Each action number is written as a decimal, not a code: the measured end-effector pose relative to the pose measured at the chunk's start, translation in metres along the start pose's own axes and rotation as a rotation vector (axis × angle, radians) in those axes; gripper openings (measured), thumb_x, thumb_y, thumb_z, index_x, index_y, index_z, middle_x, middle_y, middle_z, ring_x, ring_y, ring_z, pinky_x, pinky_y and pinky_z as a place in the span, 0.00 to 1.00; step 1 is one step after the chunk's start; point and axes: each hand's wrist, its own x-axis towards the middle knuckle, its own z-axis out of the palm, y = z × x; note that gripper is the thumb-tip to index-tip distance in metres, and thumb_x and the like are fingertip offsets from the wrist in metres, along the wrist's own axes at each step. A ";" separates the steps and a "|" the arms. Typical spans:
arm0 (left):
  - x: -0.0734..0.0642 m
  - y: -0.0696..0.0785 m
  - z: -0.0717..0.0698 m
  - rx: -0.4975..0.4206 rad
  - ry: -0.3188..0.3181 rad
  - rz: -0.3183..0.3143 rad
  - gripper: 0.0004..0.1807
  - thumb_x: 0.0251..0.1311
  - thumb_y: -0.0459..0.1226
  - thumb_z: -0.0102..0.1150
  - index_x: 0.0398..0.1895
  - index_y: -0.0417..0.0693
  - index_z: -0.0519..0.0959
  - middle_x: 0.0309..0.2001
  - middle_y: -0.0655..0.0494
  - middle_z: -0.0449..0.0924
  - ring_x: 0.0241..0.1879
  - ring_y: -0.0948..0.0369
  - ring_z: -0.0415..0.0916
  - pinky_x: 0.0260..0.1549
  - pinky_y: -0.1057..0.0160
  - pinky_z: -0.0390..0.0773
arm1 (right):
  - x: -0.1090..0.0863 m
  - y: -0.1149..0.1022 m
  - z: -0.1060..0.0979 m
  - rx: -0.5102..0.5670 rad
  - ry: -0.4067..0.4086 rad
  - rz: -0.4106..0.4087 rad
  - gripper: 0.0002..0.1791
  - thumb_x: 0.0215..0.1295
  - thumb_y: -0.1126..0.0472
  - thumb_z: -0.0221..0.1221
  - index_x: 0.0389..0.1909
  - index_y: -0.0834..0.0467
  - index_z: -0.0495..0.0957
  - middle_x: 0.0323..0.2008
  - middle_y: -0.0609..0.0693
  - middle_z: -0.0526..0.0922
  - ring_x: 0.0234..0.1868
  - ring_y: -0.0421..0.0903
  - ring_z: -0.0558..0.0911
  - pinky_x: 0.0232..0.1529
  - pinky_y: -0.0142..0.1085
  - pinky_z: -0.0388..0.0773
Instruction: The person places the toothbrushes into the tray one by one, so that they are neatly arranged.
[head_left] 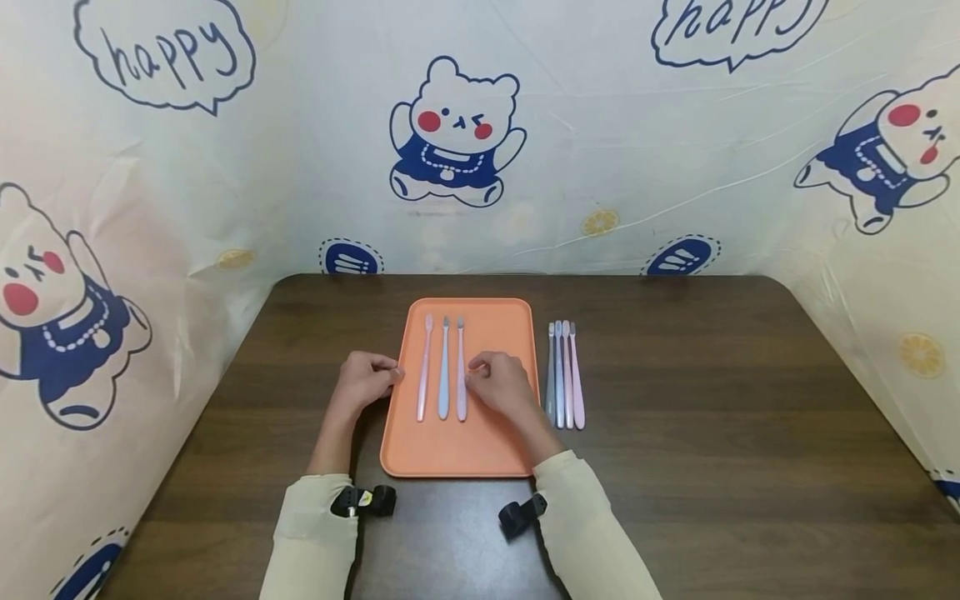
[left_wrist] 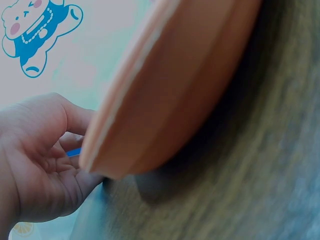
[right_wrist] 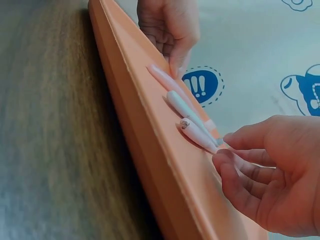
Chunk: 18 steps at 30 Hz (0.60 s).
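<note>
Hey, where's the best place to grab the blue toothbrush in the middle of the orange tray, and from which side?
Probably pinch the blue toothbrush by its near handle end, coming from above. It lies flat on the tray, bristles pointing away, with pink toothbrushes close on both sides, so only the near tip offers finger room. The right hand rests closest.

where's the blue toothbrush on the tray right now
In the head view the blue toothbrush lies in the orange tray, middle of three, between two pink toothbrushes, with the right hand just beside them.
</note>
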 end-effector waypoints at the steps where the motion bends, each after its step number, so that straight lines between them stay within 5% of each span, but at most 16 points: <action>1: 0.000 0.000 0.000 -0.001 -0.001 0.000 0.17 0.66 0.35 0.59 0.53 0.31 0.83 0.50 0.35 0.83 0.39 0.58 0.83 0.41 0.60 0.88 | -0.001 0.001 -0.001 0.001 0.001 -0.009 0.11 0.67 0.60 0.63 0.47 0.58 0.85 0.35 0.52 0.88 0.33 0.44 0.81 0.34 0.32 0.77; 9: 0.000 0.000 0.001 -0.006 0.006 0.008 0.16 0.66 0.34 0.60 0.52 0.31 0.83 0.49 0.35 0.84 0.37 0.60 0.83 0.39 0.62 0.87 | -0.011 0.011 -0.015 0.055 0.033 -0.091 0.11 0.68 0.62 0.62 0.48 0.61 0.85 0.35 0.55 0.87 0.34 0.45 0.81 0.35 0.35 0.79; 18: -0.001 0.000 0.000 -0.010 0.010 0.008 0.16 0.65 0.34 0.60 0.51 0.31 0.84 0.47 0.35 0.84 0.35 0.61 0.82 0.37 0.63 0.87 | -0.016 0.025 -0.024 0.059 0.072 -0.095 0.11 0.68 0.62 0.63 0.48 0.59 0.86 0.37 0.54 0.89 0.36 0.46 0.83 0.38 0.37 0.82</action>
